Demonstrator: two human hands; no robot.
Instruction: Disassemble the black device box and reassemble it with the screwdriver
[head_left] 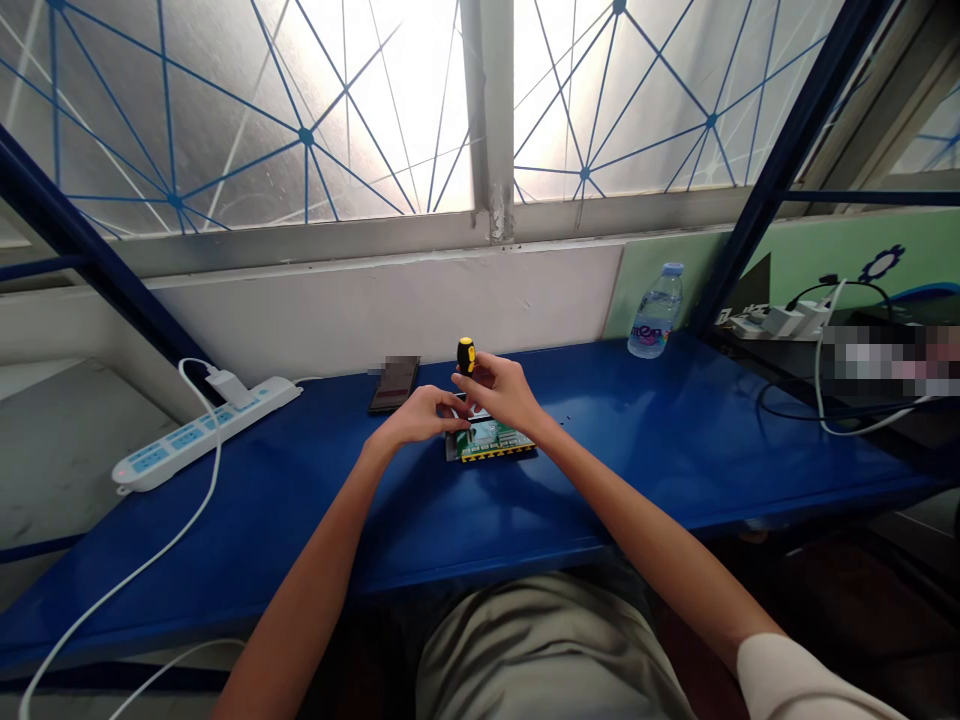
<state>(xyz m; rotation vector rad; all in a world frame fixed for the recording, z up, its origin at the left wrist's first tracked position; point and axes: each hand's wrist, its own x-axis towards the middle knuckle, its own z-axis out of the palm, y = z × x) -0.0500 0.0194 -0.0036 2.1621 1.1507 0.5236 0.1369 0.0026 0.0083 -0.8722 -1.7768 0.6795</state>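
Observation:
A green circuit board (pixel 491 438) with a row of yellow terminals along its near edge lies on the blue desk. Upright over its far left part stands a screwdriver (pixel 466 357) with a black and yellow handle. The fingers of my right hand (pixel 501 388) are closed around the lower handle; the blade and tip are hidden behind the fingers. My left hand (pixel 427 412) is at the board's left side, its thumb and fingers drawn together near the screwdriver's lower end. Whatever those fingers pinch is too small or covered to make out.
A dark phone (pixel 395 384) lies behind my left hand. To the left is a white power strip (pixel 210 432) with a plugged-in charger and cable. A water bottle (pixel 655 312) stands by the wall at the right, near a blue frame post (pixel 750 225). Tiny dark bits lie right of the board.

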